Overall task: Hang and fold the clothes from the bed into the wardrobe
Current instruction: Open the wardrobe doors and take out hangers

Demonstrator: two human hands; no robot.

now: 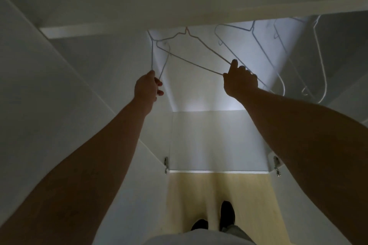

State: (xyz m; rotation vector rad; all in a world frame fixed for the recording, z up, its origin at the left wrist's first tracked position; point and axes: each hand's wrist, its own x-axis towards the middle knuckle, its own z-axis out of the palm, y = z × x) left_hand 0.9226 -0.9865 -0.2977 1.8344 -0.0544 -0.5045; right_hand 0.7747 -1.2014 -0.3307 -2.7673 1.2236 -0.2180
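Both arms stretch upward; left hand [148, 87] pinches the leftmost hanger [152, 55], right hand [240, 80] pinches the middle hanger [189, 62] at its corner

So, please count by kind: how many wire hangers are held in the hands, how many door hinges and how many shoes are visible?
Held hangers: 2 (left hanger in the left hand, right hanger in the right hand)
Door hinges: 2 (left hinge, right hinge)
Shoes: 2 (left shoe, right shoe)
Total: 6
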